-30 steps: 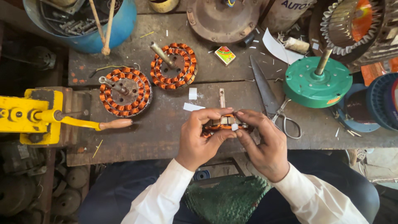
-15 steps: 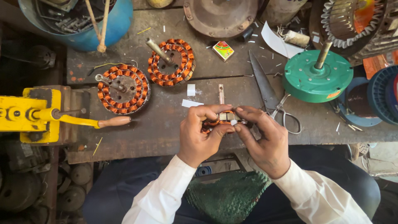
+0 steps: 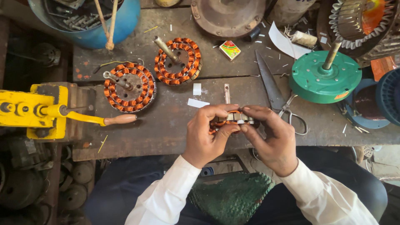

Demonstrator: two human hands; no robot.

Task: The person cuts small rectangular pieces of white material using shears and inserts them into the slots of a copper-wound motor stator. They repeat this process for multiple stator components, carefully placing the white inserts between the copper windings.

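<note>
Both hands grip a small wound stator [image 3: 231, 120] edge-on over the near edge of the workbench [image 3: 166, 133], roughly at its middle. The left hand [image 3: 207, 134] curls closed around its left side, thumb underneath and fingers over the top; the right hand [image 3: 271, 137] pinches the right side, fingertips pressed on the metal rim (the copper coils show orange between the fingers). The work looks to be at the stage of seating or checking the windings in the core, so the next move would call for a firm hold and fine fingertip pressure.

Two more wound stators [image 3: 129, 86] [image 3: 178, 61] lie toward the far left of the bench, shears [image 3: 275, 93] just right of the hands, and a green motor housing [image 3: 325, 77] near the right edge.
</note>
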